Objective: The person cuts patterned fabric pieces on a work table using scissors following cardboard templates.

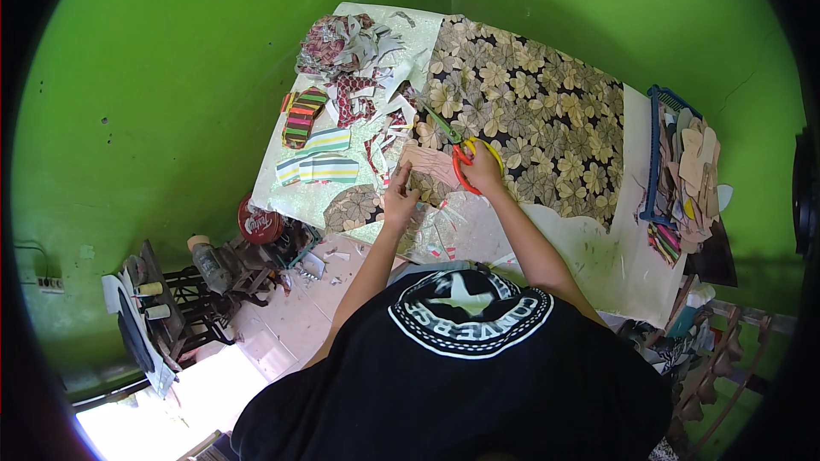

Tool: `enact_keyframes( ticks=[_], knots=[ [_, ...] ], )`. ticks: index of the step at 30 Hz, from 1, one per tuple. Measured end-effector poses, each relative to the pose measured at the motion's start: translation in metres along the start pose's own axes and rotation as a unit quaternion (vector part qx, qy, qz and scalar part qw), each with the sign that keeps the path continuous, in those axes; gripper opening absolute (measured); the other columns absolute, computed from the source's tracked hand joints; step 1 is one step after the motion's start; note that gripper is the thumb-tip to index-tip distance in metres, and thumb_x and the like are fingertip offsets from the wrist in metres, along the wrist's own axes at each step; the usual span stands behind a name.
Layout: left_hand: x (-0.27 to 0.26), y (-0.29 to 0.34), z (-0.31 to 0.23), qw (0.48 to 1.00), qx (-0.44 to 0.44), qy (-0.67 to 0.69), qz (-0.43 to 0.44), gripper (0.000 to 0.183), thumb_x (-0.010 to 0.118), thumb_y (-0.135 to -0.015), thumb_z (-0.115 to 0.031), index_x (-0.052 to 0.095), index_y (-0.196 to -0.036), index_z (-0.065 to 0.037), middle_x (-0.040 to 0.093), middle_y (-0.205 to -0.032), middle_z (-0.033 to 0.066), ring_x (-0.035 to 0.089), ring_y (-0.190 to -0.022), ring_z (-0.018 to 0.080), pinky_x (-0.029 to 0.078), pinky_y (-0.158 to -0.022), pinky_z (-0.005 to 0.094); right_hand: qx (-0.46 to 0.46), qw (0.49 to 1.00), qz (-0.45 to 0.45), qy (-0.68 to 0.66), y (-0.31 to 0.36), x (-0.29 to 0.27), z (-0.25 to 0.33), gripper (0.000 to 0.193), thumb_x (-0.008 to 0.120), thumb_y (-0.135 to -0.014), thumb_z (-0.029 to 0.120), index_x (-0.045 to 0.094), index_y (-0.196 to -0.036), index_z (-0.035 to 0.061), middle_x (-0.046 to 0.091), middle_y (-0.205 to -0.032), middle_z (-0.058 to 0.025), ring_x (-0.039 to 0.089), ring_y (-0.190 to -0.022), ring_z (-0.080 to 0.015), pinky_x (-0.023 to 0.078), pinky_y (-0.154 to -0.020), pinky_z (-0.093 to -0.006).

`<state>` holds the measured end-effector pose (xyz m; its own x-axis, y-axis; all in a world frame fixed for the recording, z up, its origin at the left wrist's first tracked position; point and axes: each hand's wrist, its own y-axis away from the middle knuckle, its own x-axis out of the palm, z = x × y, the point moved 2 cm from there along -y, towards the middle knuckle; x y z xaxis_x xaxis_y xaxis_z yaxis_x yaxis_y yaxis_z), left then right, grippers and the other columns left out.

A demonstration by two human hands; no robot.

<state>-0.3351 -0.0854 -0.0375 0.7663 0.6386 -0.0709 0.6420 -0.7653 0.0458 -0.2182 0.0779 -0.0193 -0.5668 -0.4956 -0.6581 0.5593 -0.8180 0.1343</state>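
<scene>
My right hand (483, 172) is closed around a pair of scissors (445, 126) with red and yellow handle loops and green blade bases. The scissors' tips point away and to the left, over the black and tan floral fabric (530, 111). A tan template piece (431, 164) lies at the fabric's near left edge, left of the scissors' handles. My left hand (401, 202) rests at the piece's left end, fingers stretched out and thumb apart. White and red scraps (436, 226) lie just right of this hand.
Striped cut pieces (318, 169) and a brown-striped piece (304, 118) lie left, below a scrap heap (336, 44). At right, a blue basket (656, 154) holds tan templates (699, 162). A red round tin (259, 222) stands beside the table's left corner. Green walls enclose the far side.
</scene>
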Motion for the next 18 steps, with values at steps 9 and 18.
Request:
enact_keyframes(
  ticks=[9,18],
  knots=[
    [0.01,-0.005,-0.009,0.988,-0.037,-0.082,-0.127,0.033,0.058,-0.078,-0.006,0.054,-0.109,0.001,0.057,-0.104,0.0081,0.055,-0.089,0.0113,0.043,-0.077,0.0215,-0.012,1.0,-0.027,0.005,-0.001,0.003,-0.001,0.032,0.066,-0.065,0.013,0.044,-0.085,0.003,0.053,-0.072,-0.0099,0.055,-0.067,-0.0258,0.042,-0.059,-0.035],
    [0.007,-0.015,-0.001,0.995,-0.053,0.032,-0.079,0.028,0.055,-0.078,0.0,0.056,-0.106,0.002,0.06,-0.097,0.0071,0.056,-0.083,0.0092,0.044,-0.071,0.0186,0.012,0.999,0.002,0.035,0.003,-0.001,0.006,0.033,0.065,-0.067,0.019,0.048,-0.092,0.0041,0.059,-0.083,-0.0096,0.058,-0.079,-0.0252,0.045,-0.066,-0.0356]
  ],
)
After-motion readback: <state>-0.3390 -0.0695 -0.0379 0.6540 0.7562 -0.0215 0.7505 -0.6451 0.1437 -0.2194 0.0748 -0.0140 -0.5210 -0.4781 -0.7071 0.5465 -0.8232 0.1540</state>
